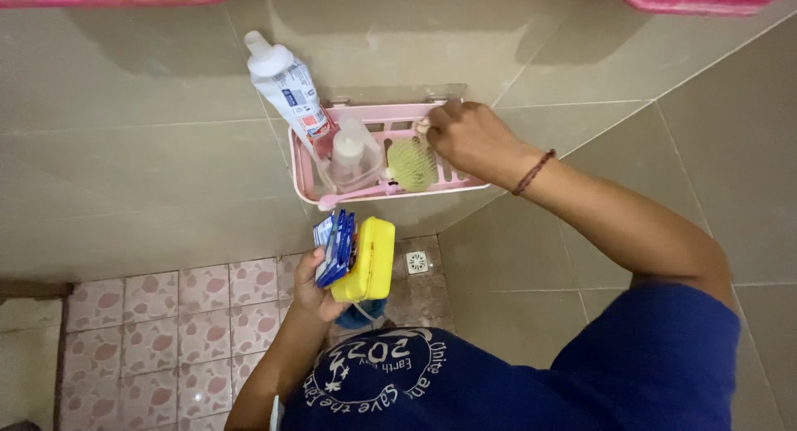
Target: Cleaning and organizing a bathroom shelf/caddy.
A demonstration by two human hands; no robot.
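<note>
- Head view, looking down into a tiled wall corner above a pink-patterned floor (149,331). A pink rack (309,175) hangs across the corner.
- Right hand (466,136) reaches into the rack, fingers curled at its back rail; whether they pinch anything I cannot tell. A green brush (411,164) lies just beside that hand, inside the rack.
- Left hand (311,288) is held below the rack, fingers wrapped around a yellow box (368,261) and a sheaf of blue sachets (335,247) pressed together.
- A white tube (285,84) stands tilted at the rack's left end, with a clear bottle (355,153) next to it.
- Risk, as I judge it: one hand carries two things at once, so the sachets could slide free and drop to the floor.
- Risk: a nudge from the right arm could tip the leaning tube or bottle out.
- Risk: pulling on the rail might loosen the rack from the wall.
</note>
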